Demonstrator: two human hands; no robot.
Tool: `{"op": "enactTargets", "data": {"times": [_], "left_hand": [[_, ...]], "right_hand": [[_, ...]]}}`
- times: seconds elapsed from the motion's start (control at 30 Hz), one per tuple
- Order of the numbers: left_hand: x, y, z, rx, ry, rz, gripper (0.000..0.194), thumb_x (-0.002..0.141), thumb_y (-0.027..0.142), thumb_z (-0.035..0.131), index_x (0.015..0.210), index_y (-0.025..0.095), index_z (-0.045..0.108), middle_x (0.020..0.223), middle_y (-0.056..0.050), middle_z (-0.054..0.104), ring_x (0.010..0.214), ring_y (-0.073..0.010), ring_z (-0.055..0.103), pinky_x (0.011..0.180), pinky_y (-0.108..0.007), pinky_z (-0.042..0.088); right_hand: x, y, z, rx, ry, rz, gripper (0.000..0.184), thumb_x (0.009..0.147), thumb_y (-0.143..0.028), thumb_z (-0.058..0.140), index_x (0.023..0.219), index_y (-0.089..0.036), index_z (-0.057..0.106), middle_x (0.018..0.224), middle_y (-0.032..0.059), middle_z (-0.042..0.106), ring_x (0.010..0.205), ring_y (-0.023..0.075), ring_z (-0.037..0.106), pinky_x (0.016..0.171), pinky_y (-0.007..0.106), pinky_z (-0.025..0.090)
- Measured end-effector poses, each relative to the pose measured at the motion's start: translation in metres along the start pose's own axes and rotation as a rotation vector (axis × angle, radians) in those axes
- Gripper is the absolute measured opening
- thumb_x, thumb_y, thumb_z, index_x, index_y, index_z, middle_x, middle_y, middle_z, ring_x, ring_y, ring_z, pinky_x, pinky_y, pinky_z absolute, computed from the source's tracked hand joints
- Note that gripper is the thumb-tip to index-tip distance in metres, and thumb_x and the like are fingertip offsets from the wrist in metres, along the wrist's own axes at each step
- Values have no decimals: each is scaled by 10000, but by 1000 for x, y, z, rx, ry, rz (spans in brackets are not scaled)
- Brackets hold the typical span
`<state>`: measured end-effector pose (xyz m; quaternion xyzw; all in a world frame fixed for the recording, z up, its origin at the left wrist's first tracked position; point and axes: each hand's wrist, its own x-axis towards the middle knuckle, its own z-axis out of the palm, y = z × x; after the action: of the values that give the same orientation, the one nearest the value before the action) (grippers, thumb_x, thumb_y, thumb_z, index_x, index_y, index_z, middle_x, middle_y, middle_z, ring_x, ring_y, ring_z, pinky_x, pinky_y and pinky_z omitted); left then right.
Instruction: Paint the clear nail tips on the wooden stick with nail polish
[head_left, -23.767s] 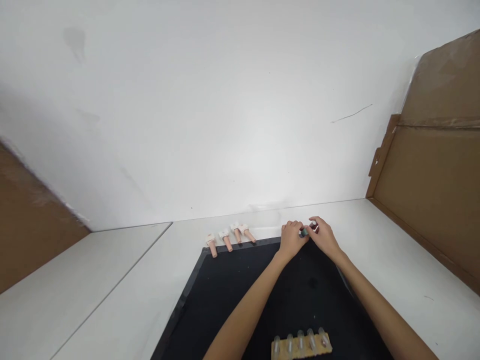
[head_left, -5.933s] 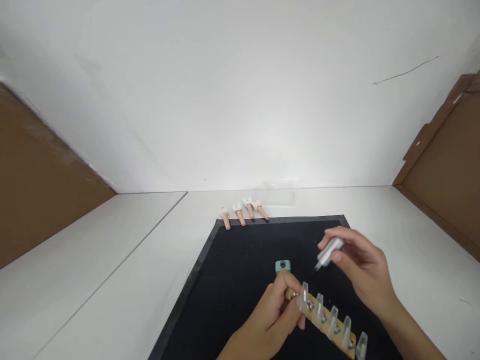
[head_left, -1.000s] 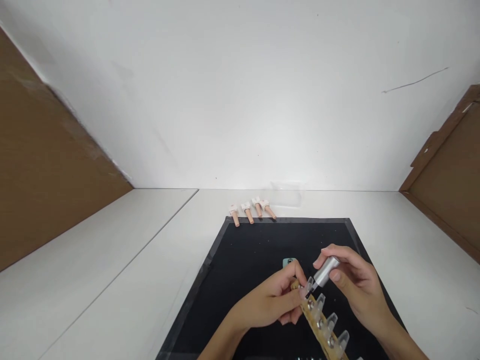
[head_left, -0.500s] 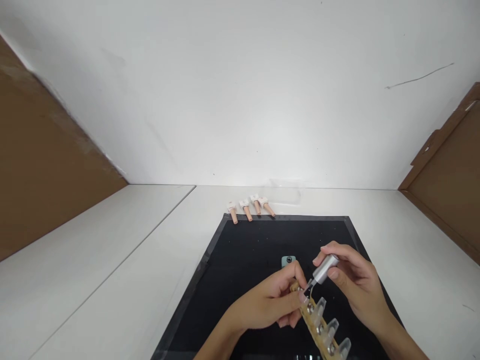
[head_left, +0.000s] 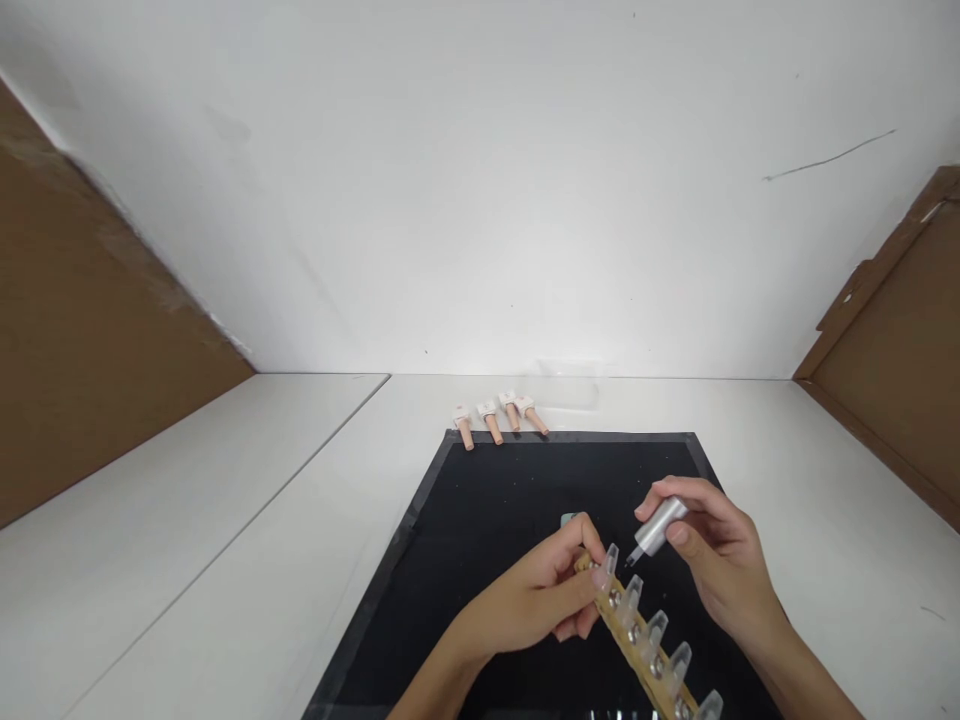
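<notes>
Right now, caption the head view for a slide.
Left hand holding a tan strip of clear nail tips, right hand a silver-handled brush, above a black mat.

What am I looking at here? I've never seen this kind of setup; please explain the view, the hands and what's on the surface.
There is no machine: these are one person's bare hands, seen by a camera worn on the head, looking forward and down. The left hand grips one end of a tan strip bearing a row of clear nail-shaped tips. The right hand holds a silver-handled brush, pointing down toward them. Beneath is a black mat on a white table. Four peach-capped white bottles lie along its far edge; a small teal object is partly hidden behind the left hand.
</notes>
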<state>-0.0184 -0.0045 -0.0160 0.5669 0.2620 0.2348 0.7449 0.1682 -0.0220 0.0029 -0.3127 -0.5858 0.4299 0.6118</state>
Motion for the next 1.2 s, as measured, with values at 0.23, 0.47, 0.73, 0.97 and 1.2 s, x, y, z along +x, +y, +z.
{"op": "enactTargets", "data": {"times": [0.23,0.47,0.73,0.97,1.2], "left_hand": [[1,2,1,8,-19,-2,440,786,611,547,790,211,365,497,108,444,388,-30,348,374,-149,247],[2,-2,2,19,-29,-5,435,790,604,549,796,207,371,491,104,457,373,-29,334,369,-155,242],[-1,1,1,128,-5,9,404,832,589,498,811,206,370,536,90,445,436,-50,367,424,-178,281],[-1,5,3,273,10,42,372,869,565,442,807,207,365,579,76,447,476,-64,375,464,-195,283],[-6,3,2,346,26,44,280,906,469,439,828,208,376,574,80,451,481,-71,367,508,-215,300]], "right_hand": [[3,-9,5,-134,-84,-34,163,860,-367,643,1011,-357,703,787,0,711,716,139,648,632,210,540],[4,-4,-3,-227,25,-63,153,849,-368,657,983,-317,708,791,9,737,706,147,678,651,239,550],[4,-6,1,-150,-1,-55,167,839,-381,664,975,-299,713,747,27,723,672,172,667,584,267,556],[6,-8,-2,-278,-111,-98,160,864,-337,640,1011,-312,696,755,21,688,697,178,623,610,296,533],[7,-7,-5,-291,10,-114,159,859,-370,639,967,-267,697,741,34,693,655,176,641,562,284,534]]}}
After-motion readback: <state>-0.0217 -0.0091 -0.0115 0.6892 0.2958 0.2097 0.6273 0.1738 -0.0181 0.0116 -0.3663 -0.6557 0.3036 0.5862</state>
